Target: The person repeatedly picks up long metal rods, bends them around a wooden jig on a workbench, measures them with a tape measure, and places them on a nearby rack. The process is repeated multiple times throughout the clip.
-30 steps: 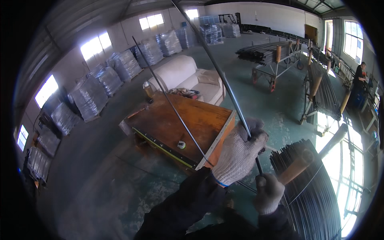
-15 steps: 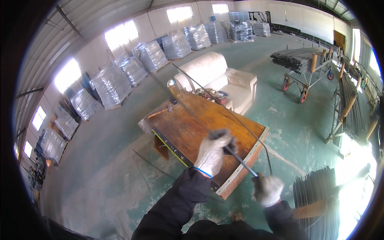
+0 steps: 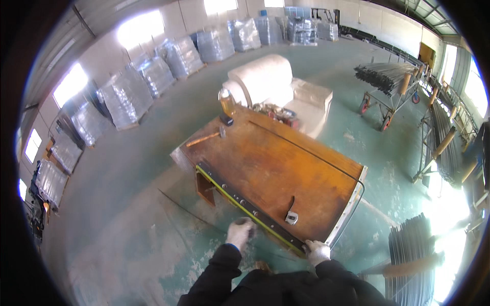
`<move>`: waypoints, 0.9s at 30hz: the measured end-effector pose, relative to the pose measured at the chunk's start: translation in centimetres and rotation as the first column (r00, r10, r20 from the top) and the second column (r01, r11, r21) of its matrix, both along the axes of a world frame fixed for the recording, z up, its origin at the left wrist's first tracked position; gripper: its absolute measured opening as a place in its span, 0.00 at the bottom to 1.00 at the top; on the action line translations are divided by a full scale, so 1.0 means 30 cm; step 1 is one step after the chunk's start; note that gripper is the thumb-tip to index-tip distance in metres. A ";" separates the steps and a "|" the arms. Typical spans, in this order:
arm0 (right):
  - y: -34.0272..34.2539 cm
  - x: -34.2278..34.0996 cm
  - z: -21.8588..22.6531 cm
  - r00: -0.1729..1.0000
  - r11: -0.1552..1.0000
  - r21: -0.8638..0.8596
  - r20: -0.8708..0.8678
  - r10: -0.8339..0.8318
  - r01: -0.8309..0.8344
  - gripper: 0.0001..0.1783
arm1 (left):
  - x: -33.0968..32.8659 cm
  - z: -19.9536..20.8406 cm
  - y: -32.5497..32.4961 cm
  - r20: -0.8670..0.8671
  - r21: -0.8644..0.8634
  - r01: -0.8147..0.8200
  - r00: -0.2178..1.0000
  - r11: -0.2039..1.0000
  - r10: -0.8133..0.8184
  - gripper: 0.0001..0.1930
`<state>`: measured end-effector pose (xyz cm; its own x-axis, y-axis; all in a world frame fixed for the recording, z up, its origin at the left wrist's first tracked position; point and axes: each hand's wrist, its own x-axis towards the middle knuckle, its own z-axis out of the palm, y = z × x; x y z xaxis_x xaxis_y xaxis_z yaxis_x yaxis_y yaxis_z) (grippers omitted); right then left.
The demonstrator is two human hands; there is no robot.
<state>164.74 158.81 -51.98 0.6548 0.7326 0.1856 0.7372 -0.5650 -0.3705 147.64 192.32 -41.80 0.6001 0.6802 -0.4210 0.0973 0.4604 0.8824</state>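
My left hand (image 3: 241, 233), in a pale work glove, hangs beside the table's near edge. Its fingers look curled, but blur hides whether they hold anything. At the near right corner, my gloved right hand (image 3: 317, 252) is closed, its fingertips by the end of a dark strip (image 3: 252, 208) with round studs. What it grips is hidden. A thin dark rod (image 3: 306, 153) lies across the wooden table (image 3: 265, 168) and curves down past the right edge toward that hand. A tape measure (image 3: 291, 218) lies near the strip. A hammer (image 3: 204, 138) rests at the far left.
A bottle (image 3: 226, 102) and a dark block (image 3: 226, 120) stand at the table's far corner. Behind is a cream sofa (image 3: 263, 76). Bundled rods fill a wheeled cart (image 3: 385, 76) and racks (image 3: 444, 137) at right. Wrapped pallets (image 3: 125, 99) line the wall.
The blurred rod between my hands is gone from them. My left hand has dropped left and nearer, my right to the table corner. The tape measure has come into view.
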 end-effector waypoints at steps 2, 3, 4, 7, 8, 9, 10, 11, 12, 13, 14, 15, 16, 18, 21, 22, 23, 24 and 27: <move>0.045 -0.073 0.000 0.998 0.997 0.025 -0.007 -0.069 0.069 0.12 | -0.147 -0.105 0.159 -0.042 0.003 -0.060 0.997 0.998 0.060 0.05; 0.083 -0.078 0.019 0.995 0.995 -0.015 0.004 -0.097 0.097 0.12 | -0.222 -0.148 0.227 -0.075 -0.017 -0.068 0.995 0.998 0.066 0.06; 0.132 -0.074 0.051 0.991 0.991 0.010 -0.027 -0.131 0.131 0.12 | -0.272 -0.176 0.274 -0.110 0.011 -0.048 0.993 0.999 0.048 0.09; 0.329 -0.022 0.091 0.957 0.958 -0.072 -0.068 -0.281 0.276 0.29 | -0.309 -0.171 0.319 -0.106 -0.069 -0.070 0.992 0.995 0.063 0.12; 0.432 -0.007 0.120 0.923 0.933 -0.115 -0.151 -0.355 0.340 0.34 | -0.308 -0.171 0.324 -0.103 -0.090 -0.121 0.988 0.989 0.112 0.12; 0.532 0.007 0.146 0.876 0.905 -0.163 -0.231 -0.423 0.393 0.39 | -0.302 -0.159 0.324 -0.095 -0.093 -0.120 0.989 0.988 0.111 0.13; 0.607 0.021 0.157 0.855 0.886 -0.202 -0.241 -0.459 0.418 0.41 | -0.293 -0.137 0.317 -0.087 -0.096 -0.118 0.990 0.988 0.110 0.13; 0.672 0.033 0.175 0.814 0.850 -0.255 -0.258 -0.520 0.462 0.39 | -0.282 -0.108 0.312 -0.080 -0.100 -0.114 0.991 0.988 0.106 0.13; 0.702 0.066 0.140 0.802 0.835 -0.281 -0.254 -0.540 0.473 0.36 | -0.272 -0.077 0.308 -0.080 -0.122 -0.069 0.995 0.990 0.059 0.15; 0.738 0.096 0.129 0.790 0.821 -0.304 -0.252 -0.559 0.484 0.34 | -0.268 -0.037 0.314 -0.063 -0.121 -0.041 0.997 0.992 0.034 0.16; 0.765 0.107 0.128 0.784 0.834 -0.289 -0.295 -0.545 0.471 0.33 | -0.273 -0.003 0.324 -0.052 -0.123 -0.012 0.999 0.992 0.006 0.17; 0.786 0.117 0.132 0.777 0.845 -0.272 -0.336 -0.532 0.461 0.32 | -0.280 0.026 0.344 -0.039 -0.126 0.019 0.999 0.992 -0.025 0.17; 0.825 0.122 0.163 0.773 0.860 -0.252 -0.377 -0.510 0.444 0.31 | -0.302 0.050 0.380 -0.026 -0.124 0.062 0.998 0.990 -0.066 0.22; 0.946 0.033 0.306 0.849 0.948 -0.057 -0.430 -0.306 0.313 0.29 | -0.322 0.053 0.446 0.042 -0.262 0.031 0.999 0.964 -0.020 0.25; 1.134 -0.137 0.476 0.882 0.998 0.067 -0.472 0.021 0.012 0.30 | -0.262 0.033 0.537 0.149 -0.379 0.138 0.985 0.915 -0.087 0.31; 1.193 -0.159 0.469 0.870 0.974 0.172 -0.448 0.208 -0.145 0.32 | -0.202 0.027 0.556 0.216 -0.413 0.183 0.971 0.892 -0.100 0.30; 1.239 -0.171 0.459 0.829 0.916 0.270 -0.404 0.386 -0.295 0.34 | -0.146 0.012 0.588 0.278 -0.445 0.230 0.954 0.865 -0.111 0.29; 1.266 -0.167 0.457 0.857 0.900 0.287 -0.311 0.412 -0.328 0.36 | -0.104 -0.012 0.656 0.156 -0.375 0.262 0.963 0.889 -0.217 0.24; 1.223 -0.025 0.431 0.935 0.931 0.307 -0.227 0.272 -0.197 0.35 | -0.088 -0.105 0.818 0.060 0.221 0.321 0.938 0.921 -0.342 0.18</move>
<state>163.99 195.52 -39.05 0.5231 0.8154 0.2481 0.6911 -0.2354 -0.6834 144.99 216.86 -44.93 0.8363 0.5004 -0.2239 0.1240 0.2252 0.9664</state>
